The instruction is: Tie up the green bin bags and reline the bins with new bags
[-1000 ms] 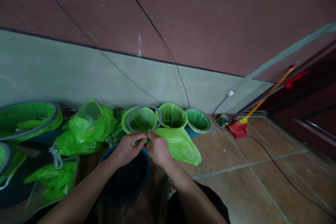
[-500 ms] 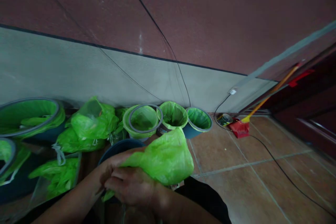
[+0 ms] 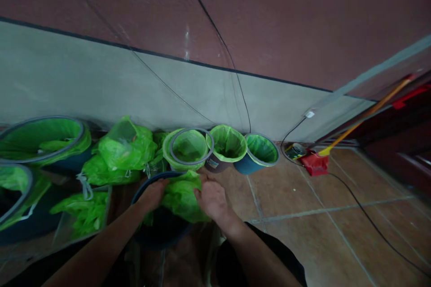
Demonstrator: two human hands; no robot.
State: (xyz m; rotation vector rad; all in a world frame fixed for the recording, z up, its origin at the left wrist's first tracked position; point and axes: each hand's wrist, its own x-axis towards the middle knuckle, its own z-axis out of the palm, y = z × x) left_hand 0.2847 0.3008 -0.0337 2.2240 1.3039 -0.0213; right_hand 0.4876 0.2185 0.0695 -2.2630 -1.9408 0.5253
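A green plastic bag (image 3: 183,195) is stretched between my two hands over a dark blue bin (image 3: 161,231) standing between my knees. My left hand (image 3: 155,192) grips the bag's left side near the bin's back rim. On the other side, my right hand (image 3: 213,195) is closed on the bag's right edge. Part of the bag hangs down into the bin. The fingertips of both hands are partly hidden by the plastic.
Along the wall stand a green-lined bin with a loose grey ring (image 3: 191,145), a brown lined bin (image 3: 227,145) and a blue lined bin (image 3: 257,154). Filled green bags (image 3: 124,152), a box of bags (image 3: 85,215) and larger bins (image 3: 67,157) are left. A red dustpan (image 3: 314,163) lies right.
My hands, crossed together before with the bag bunched in them, have moved apart. The bag has come left and down over the bin, and the view has shifted slightly.
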